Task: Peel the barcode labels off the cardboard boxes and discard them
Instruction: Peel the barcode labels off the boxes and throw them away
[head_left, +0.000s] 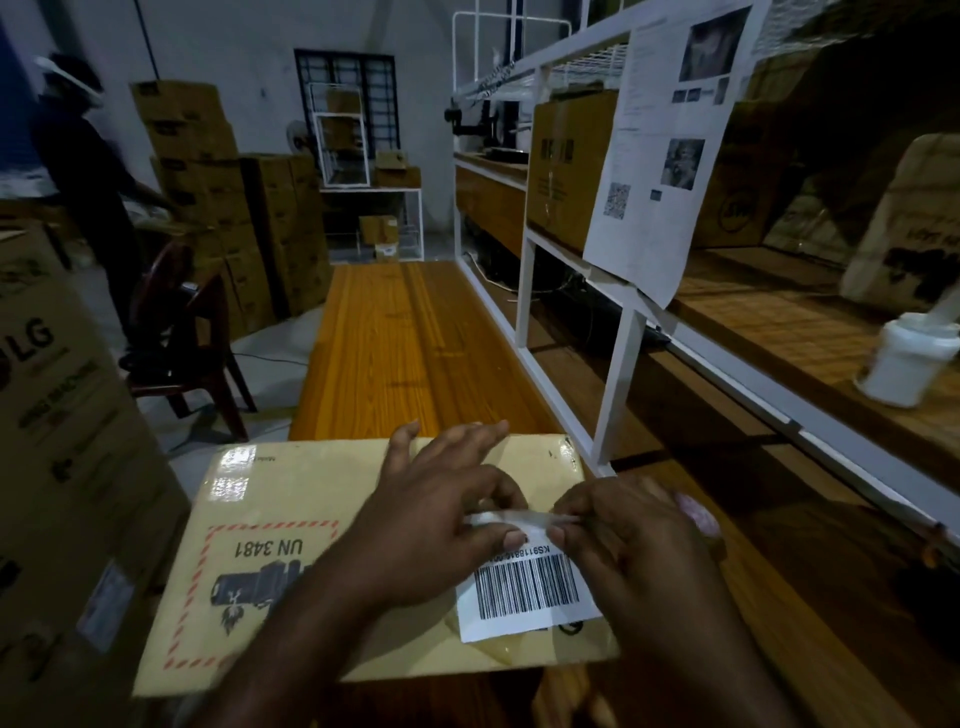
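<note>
While we lean in, cardboard box (291, 519): taped closed.
Left hand (431, 525): pinches lifted edge of barcode label (524, 592), other fingers spread.
Right hand (634, 545): pinches same edge.

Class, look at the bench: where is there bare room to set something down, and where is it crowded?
Free: the long wooden bench top beyond the cardboard box, left of the white rack. Crowded: the box's near right corner, where left hand and right hand pinch the barcode label.
</note>
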